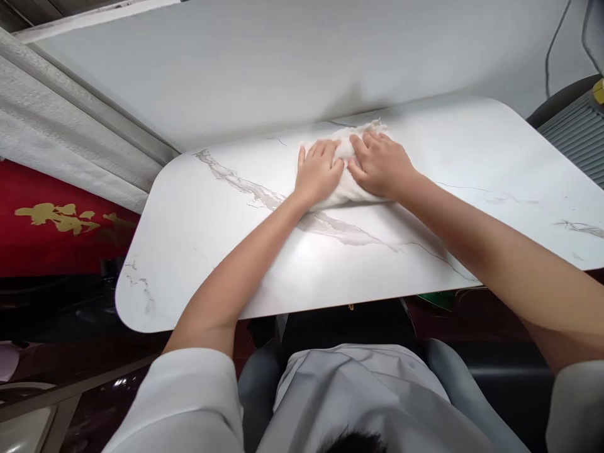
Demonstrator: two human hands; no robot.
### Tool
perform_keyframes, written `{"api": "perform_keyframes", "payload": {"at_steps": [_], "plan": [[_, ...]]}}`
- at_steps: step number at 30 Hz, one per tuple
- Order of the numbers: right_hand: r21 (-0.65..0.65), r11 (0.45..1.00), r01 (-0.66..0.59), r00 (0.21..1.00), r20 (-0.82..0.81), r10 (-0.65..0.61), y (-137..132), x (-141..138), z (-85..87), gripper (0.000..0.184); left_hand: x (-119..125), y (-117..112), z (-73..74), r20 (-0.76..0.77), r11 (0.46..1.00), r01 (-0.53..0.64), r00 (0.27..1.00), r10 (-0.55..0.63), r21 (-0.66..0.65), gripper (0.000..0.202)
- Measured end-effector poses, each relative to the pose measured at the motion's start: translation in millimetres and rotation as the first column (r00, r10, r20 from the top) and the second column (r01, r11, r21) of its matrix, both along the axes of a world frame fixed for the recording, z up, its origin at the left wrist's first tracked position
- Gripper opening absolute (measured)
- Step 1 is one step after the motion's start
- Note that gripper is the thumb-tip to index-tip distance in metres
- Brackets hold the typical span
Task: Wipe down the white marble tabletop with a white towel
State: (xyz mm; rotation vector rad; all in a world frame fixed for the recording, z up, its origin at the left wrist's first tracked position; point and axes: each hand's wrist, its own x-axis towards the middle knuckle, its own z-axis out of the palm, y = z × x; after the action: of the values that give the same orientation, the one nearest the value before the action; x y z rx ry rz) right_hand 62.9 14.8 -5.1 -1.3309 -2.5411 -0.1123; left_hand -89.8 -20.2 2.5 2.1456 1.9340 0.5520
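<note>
Landmark: the white cloth (346,182), bunched into 1 soft lump on the marble-look table (198,251), toward the far edge and roughly mid-width.

Left of the cloth, off the table: a red panel with gold pattern (56,220) and a grey textured surface (70,145) above it. Neither is touched.

The left hand (317,171) is laid flat on the cloth's left half, fingers extended and close together, palm down. Nothing is pinched; the cloth is pressed under the open palm, not gripped. A flat hand is judged to spread load over the lump and keep it pinned to the slick tabletop.

The right hand (381,165) is placed the same way on the cloth's right half, fingers spread and pointing toward the left hand, its thumb side touching that hand. Again an open palm with no closed grasp. A frayed bit of cloth is seen past its fingertips, on the far side.

With 2 hands side by side, most of the cloth is covered, so it is held from both halves and cannot bunch sideways.

Right of the cloth, off the table's corner: a dark ribbed object (573,135), well apart, with a cable (550,56) on the wall above.
</note>
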Motion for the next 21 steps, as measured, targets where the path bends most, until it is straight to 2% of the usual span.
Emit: {"api": "perform_keyframes", "payload": {"at_steps": [5, 10, 15, 18, 21], "plan": [[-0.016, 0.997, 0.075, 0.997, -0.027, -0.075, 51.3, -19.2, 4.5, 0.048, -13.9, 56.8, -7.7, 0.059, 0.997, -0.064, 0.996, 0.061, 0.046, 0.044], [0.033, 0.991, 0.132, 0.991, -0.016, -0.132, 80.6, -28.3, 7.5, 0.042, -19.0, 91.9, -7.1, 0.081, 0.994, -0.098, 0.992, 0.094, 0.047, 0.045], [0.076, 0.986, 0.149, 0.988, 0.035, -0.152, 92.9, -31.2, 9.1, 0.045, -21.5, 103.7, -5.9, 0.108, 0.991, -0.112, 0.989, 0.104, 0.078, 0.049], [0.106, 0.986, 0.129, 0.990, 0.041, -0.134, 94.3, -30.9, 8.2, 0.041, -22.6, 105.8, -8.0, 0.111, 0.990, -0.113, 0.988, 0.103, 0.089, 0.053], [0.102, 0.987, 0.121, 0.991, 0.044, -0.126, 92.0, -30.5, 6.0, 0.045, -22.4, 104.2, -9.6, 0.094, 0.990, -0.114, 0.990, 0.106, 0.086, 0.056]]}}
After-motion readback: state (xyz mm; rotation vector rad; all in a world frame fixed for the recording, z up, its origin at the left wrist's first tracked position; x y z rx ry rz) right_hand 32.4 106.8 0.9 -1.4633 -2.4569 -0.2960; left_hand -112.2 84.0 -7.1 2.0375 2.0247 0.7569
